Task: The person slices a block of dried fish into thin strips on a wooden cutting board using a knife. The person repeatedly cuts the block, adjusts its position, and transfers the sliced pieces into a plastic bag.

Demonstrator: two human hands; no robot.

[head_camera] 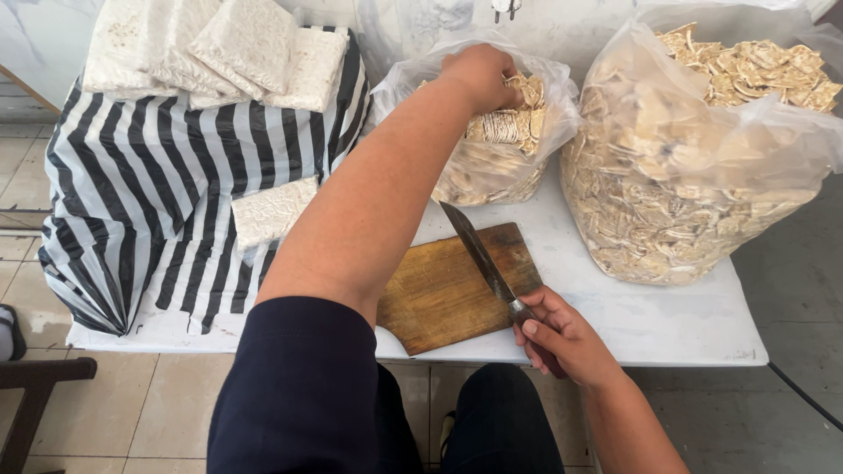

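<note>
Tiled floor, white table (650, 325) across mid frame. Left side: black-and-white striped cloth (140, 193) w/ pale flat blocks (219, 53) stacked at upper left, one more block (272, 212) lower on the cloth. Upper right: big clear bag (694, 167) full of cut chips. Top centre: smaller bag (492, 140) of chips; left hand (481, 75) is inside its mouth, fingers curled over chips, can't tell if it's gripping any. Lower centre: wooden cutting board (439, 294). Right hand (562, 338) closed on handle of knife (479, 254), blade angled up-left over the board.
</note>
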